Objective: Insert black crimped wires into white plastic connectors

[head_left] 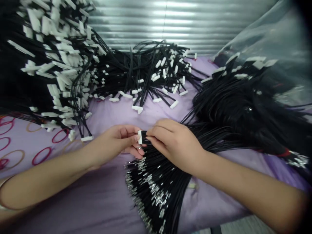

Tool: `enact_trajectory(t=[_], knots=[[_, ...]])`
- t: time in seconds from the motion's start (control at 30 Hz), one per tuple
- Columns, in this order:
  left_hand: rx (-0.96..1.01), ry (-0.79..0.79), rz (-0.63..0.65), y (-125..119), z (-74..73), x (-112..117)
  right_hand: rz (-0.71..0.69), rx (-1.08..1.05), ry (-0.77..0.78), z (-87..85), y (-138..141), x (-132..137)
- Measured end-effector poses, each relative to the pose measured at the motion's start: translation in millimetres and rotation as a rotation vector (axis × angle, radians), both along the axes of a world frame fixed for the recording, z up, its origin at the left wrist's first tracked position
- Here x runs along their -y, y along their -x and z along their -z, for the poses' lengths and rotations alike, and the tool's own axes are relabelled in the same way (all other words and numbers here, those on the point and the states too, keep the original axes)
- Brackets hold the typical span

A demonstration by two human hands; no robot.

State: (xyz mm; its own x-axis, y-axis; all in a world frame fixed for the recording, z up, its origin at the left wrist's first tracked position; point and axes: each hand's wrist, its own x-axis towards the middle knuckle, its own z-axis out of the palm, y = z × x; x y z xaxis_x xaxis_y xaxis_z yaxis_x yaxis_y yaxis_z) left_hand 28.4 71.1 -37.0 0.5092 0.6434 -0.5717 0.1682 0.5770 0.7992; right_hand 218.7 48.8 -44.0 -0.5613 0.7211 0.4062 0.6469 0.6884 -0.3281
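Observation:
My left hand (119, 141) pinches a small white plastic connector (139, 136) between thumb and fingers at the middle of the view. My right hand (173, 143) meets it from the right, fingers pressed together on thin black wires (156, 146) whose ends go into the connector. Under both hands lies a fan of black wires with bare metal terminals (151, 185), spreading toward the near edge. These wires run back to a thick black bundle (243, 107) on the right.
A purple cloth with ring patterns (102, 201) covers the surface. Piles of black wires fitted with white connectors lie at the left (56, 65) and the back middle (158, 74). A clear plastic bag (275, 42) sits at the right. A ribbed metal shutter (170, 22) stands behind.

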Motion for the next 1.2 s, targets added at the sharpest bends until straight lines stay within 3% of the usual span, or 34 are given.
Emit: enact_trajectory(t=[0.13, 0.33, 0.53, 0.87, 1.07, 1.2], knots=[[0.058, 0.0, -0.063, 1, 1.0, 1, 0.01, 0.018, -0.149, -7.2, -5, 10], [0.068, -0.021, -0.041, 4, 5.2, 2, 0.055, 0.109, 0.089, 0.0, 5, 17], [0.071, -0.013, -0.025, 6, 5.5, 1, 0.062, -0.076, 0.259, -6.3, 4, 16], [0.1, -0.003, -0.027, 5, 5.4, -1, 0.036, -0.192, 0.322, -10.5, -1, 12], [0.076, -0.008, -0.016, 7, 6.3, -1, 0.068, -0.191, 0.297, -9.1, 1, 11], [0.089, -0.03, -0.024, 8, 8.5, 0, 0.026, 0.009, -0.021, -21.7, -2, 22]])
